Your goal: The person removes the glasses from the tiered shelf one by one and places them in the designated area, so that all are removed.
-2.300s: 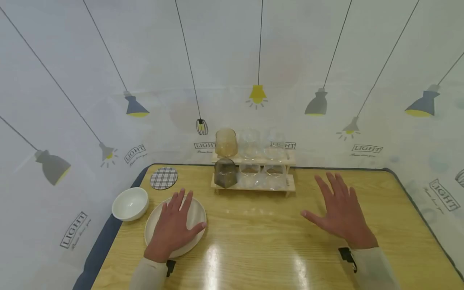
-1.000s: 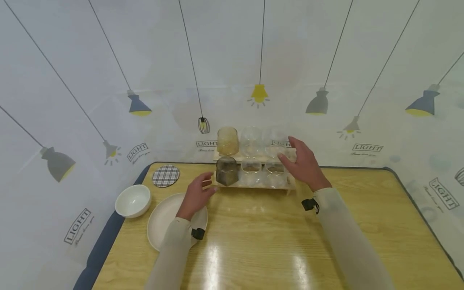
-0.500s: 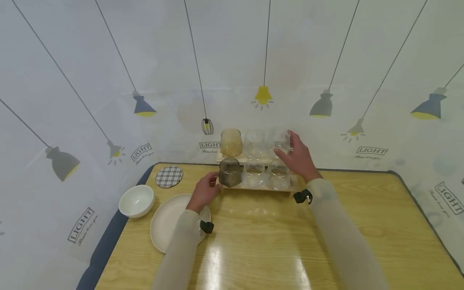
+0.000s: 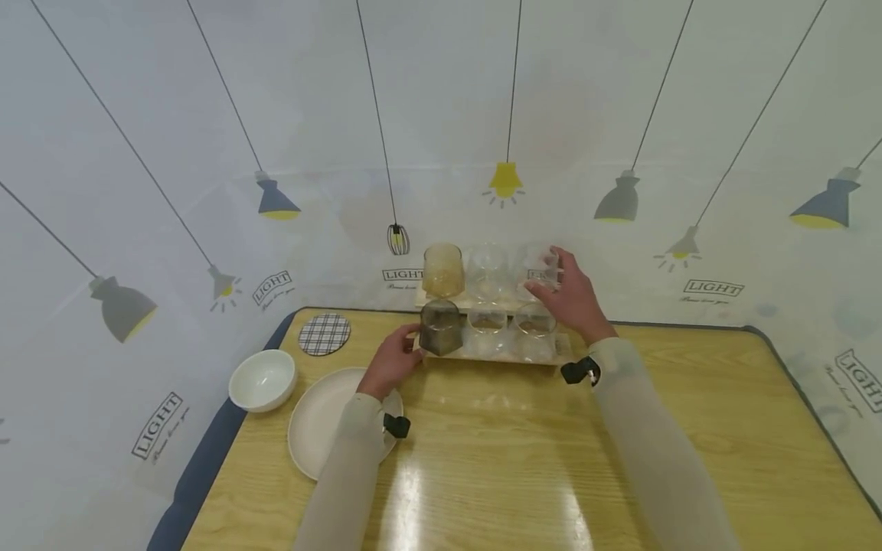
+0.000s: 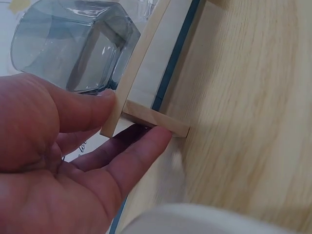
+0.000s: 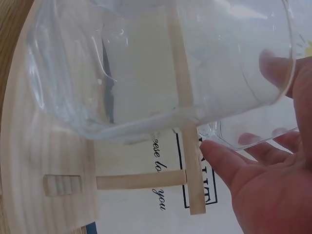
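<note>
A two-tier wooden rack [image 4: 506, 356] stands at the table's far edge. Its upper shelf carries an amber glass [image 4: 443, 269] and a clear glass [image 4: 488, 272]. My right hand [image 4: 549, 273] grips another clear glass [image 4: 538, 262] [image 6: 146, 63] at the upper shelf's right end, thumb [image 6: 219, 156] on one side and fingers behind. Whether that glass is lifted off the shelf I cannot tell. A smoky grey glass [image 4: 439, 327] [image 5: 73, 44] and two clear ones sit on the lower shelf. My left hand [image 4: 408, 348] [image 5: 136, 117] pinches the rack's lower left end [image 5: 146, 73], beside the grey glass.
A white plate [image 4: 317, 421], a white bowl [image 4: 262, 379] and a checked coaster [image 4: 325, 334] lie at the left of the wooden table [image 4: 524, 459]. A printed backdrop [image 4: 620, 115] rises right behind the rack.
Both hands left the table front and went to the rack. The left came off the plate to the rack's left end; the right closed round the upper right glass.
</note>
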Motion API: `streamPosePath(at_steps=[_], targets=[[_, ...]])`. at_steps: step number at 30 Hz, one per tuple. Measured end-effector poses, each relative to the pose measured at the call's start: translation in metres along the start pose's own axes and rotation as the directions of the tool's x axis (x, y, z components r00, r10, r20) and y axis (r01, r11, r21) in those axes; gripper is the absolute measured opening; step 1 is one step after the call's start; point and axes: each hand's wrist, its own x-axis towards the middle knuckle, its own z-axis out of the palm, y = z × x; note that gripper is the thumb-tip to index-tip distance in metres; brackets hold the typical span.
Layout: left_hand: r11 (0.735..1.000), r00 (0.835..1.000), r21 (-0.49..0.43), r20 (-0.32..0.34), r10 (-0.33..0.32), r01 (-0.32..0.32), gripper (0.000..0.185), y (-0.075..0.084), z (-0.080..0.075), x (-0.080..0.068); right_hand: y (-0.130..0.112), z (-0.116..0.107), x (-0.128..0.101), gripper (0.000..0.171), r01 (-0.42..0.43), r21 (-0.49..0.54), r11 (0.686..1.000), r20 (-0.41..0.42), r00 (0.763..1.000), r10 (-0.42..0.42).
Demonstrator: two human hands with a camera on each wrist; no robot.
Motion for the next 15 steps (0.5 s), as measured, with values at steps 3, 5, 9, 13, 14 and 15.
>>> streamPosePath(at_steps=[3,5,9,13,14,15], targets=[[1.000,1.000,-0.007,-0.002,-0.005,0.005,0.056,0.000,0.000,0.001,-0.002,-0.006,-0.004,0.092,-0.019,0.022,1.000,-0.008,1.000,0.020],[1.000,1.000,-0.024,0.003,-0.010,0.011,0.057,0.001,-0.001,0.002,-0.004,-0.011,-0.009,0.092,-0.043,0.044,0.998,-0.012,0.999,0.043],[0.998,1.000,-0.060,0.015,-0.022,0.023,0.060,0.001,-0.002,0.003,-0.004,-0.023,-0.019,0.091,-0.077,0.070,0.995,-0.014,0.997,0.078],[0.996,0.999,-0.085,0.023,-0.033,0.035,0.061,-0.001,-0.002,0.004,0.000,-0.035,-0.033,0.093,-0.069,0.066,0.995,-0.019,0.997,0.071],[0.995,0.999,-0.095,0.024,-0.033,0.035,0.061,-0.003,-0.002,0.005,0.002,-0.037,-0.038,0.093,-0.062,0.064,0.996,-0.025,0.998,0.063],[0.992,0.999,-0.117,0.032,-0.035,0.039,0.061,-0.004,-0.002,0.005,0.004,-0.039,-0.042,0.093,-0.054,0.062,0.997,-0.034,0.998,0.056]])
